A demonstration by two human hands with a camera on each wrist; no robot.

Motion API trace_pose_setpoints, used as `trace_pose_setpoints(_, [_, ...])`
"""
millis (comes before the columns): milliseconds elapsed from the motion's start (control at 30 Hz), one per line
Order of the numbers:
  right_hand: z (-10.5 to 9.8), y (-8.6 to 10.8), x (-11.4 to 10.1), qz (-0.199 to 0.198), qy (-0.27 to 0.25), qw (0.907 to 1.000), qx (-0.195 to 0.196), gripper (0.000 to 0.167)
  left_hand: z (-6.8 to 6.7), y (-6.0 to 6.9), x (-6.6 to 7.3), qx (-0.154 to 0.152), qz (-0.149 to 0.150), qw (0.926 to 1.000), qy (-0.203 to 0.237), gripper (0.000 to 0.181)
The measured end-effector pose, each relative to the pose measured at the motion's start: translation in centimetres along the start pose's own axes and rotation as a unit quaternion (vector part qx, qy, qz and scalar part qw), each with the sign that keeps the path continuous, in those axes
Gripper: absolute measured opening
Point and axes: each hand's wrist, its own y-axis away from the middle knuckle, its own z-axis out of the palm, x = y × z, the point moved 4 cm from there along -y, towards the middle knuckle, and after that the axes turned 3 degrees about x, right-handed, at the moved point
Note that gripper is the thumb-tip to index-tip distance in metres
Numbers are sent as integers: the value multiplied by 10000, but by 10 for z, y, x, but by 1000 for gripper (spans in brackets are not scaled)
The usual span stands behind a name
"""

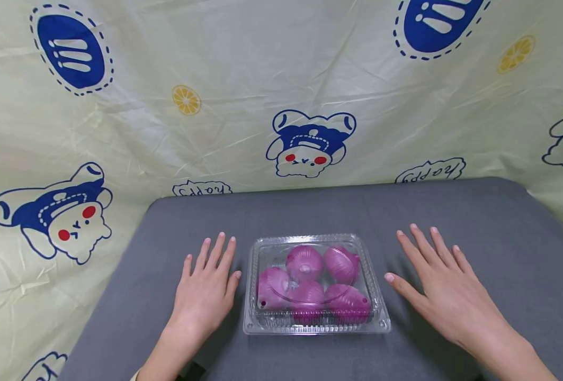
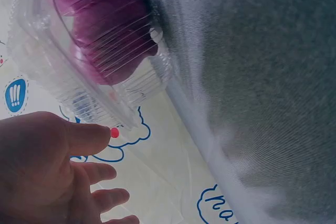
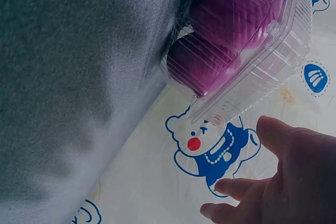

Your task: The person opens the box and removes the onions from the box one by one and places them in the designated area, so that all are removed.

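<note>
A clear plastic box (image 1: 316, 329) with its lid down stands on the grey table, several round purple things (image 1: 305, 263) inside it. My left hand (image 1: 204, 296) is just left of the box, palm down, fingers spread, holding nothing. To the right, a little farther off, my right hand (image 1: 453, 296) is spread the same way and empty. In the left wrist view the thumb of my left hand (image 2: 68, 166) lies close to the edge of the box (image 2: 94, 103). The right wrist view has my right hand (image 3: 283, 177) apart from the box (image 3: 252, 93).
The grey cloth surface (image 1: 329, 211) reaches back to a pale curtain (image 1: 233, 58) printed with blue cartoon animals, orange slices and lettering. A small dark object (image 1: 193, 371) shows beneath my left wrist at the lower edge of the head view.
</note>
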Motion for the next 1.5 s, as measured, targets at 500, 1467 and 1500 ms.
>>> trace_pose_setpoints(500, [-4,3,-33,-341,-288,9990,-89,83,-12,8,-3,-60,345,9994,69,64])
trace_pose_setpoints(1467, [5,-18,-127,-2545,-827,9634,-142,70,-16,36,-10,510,293,9378,3421,43])
trace_pose_setpoints(1500, [7,-18,-131,-2649,-880,9601,-166,68,-15,36,-10,483,253,9330,3558,42])
